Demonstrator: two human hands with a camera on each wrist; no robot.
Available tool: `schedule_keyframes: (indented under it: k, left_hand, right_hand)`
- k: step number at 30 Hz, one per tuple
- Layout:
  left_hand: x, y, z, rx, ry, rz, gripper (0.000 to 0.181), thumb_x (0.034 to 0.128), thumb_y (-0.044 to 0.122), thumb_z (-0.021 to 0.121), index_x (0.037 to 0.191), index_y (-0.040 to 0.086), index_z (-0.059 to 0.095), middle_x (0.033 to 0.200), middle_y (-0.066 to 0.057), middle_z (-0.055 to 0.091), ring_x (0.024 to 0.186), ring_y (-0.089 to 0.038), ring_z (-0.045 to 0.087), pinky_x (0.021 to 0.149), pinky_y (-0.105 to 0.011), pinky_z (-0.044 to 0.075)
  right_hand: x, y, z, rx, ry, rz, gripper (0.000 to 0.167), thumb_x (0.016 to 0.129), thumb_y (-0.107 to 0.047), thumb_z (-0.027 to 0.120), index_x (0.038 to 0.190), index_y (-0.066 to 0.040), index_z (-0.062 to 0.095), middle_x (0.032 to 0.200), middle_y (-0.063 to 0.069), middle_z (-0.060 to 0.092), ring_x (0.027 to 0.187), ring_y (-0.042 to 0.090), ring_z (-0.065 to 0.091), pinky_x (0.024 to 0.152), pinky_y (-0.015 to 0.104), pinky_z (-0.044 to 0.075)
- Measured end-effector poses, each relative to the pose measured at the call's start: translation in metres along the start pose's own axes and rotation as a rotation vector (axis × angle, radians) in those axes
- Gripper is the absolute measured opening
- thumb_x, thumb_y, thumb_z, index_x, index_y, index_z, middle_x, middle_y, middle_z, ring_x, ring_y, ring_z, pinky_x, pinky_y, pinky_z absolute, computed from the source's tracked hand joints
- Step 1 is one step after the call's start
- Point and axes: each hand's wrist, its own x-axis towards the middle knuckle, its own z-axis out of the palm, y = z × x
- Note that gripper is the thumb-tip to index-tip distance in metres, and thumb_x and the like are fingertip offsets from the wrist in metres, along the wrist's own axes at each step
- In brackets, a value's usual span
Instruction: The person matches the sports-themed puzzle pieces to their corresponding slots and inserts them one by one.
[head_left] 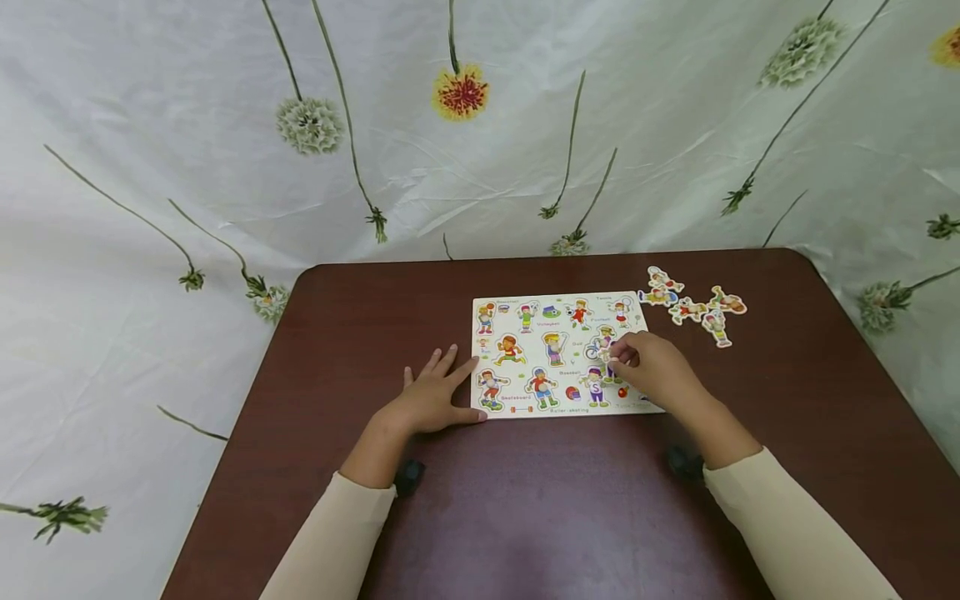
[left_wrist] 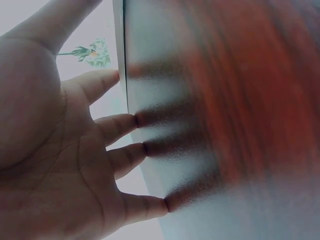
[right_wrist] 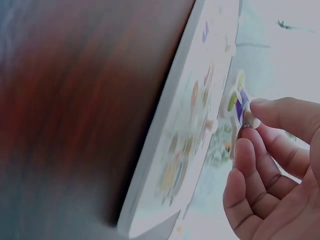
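Note:
On the table lies a white puzzle board (head_left: 534, 337) printed with children playing sports, many figure pieces sitting in it. My right hand (head_left: 662, 373) is over the board's right part and pinches a figure puzzle piece (right_wrist: 241, 106) by its small knob between thumb and fingers. In the right wrist view that piece is held up off the board, tilted on edge. Fingers spread, my left hand (head_left: 427, 398) rests at the board's left edge, thumb and index finger touching it. The left wrist view shows those fingertips (left_wrist: 152, 205) pressed to the tabletop.
Several loose figure pieces (head_left: 716, 327) lie in a cluster beyond the board's upper right corner. The dark brown table (head_left: 360, 325) has rounded far corners. Behind it hangs a white cloth (head_left: 510, 167) with a flower print.

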Motion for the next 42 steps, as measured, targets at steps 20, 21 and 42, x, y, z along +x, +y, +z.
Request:
schedule_keyframes:
  k: [20,21,42]
  left_hand:
    - [0.0,0.0,0.0,0.005,0.001,0.003,0.093,0.0877,0.058,0.071,0.162,0.032,0.023,0.172,-0.011,0.002,0.159,-0.036,-0.001,0.116,-0.077,0.0]
    - [0.0,0.0,0.0,0.003,0.0,0.003,0.093,0.0878,0.058,0.071,0.162,0.032,0.022,0.172,-0.011,0.002,0.159,-0.036,-0.001,0.116,-0.077,0.0]
    - [0.001,-0.002,0.001,0.011,0.012,0.002,0.093,0.0872,0.059,0.071,0.162,0.032,0.023,0.172,-0.011,0.003,0.159,-0.036,0.0,0.116,-0.077,0.001]
  right_hand:
    - [-0.001,-0.012,0.024,-0.083,-0.167,-0.053,0.005,0.09,-0.01,0.071,0.087,-0.009,0.068,0.081,0.001,0.064,0.075,0.012,0.056,0.071,0.03,0.044]
    - [-0.001,-0.012,0.025,-0.083,-0.167,-0.051,0.005,0.09,-0.01,0.071,0.087,-0.009,0.068,0.081,0.001,0.063,0.075,0.012,0.056,0.071,0.029,0.044]
    - [-0.004,0.008,0.005,0.211,0.05,0.016,0.02,0.095,-0.014,0.07,0.111,-0.002,0.071,0.098,0.012,0.072,0.087,0.017,0.064,0.074,0.023,0.05]
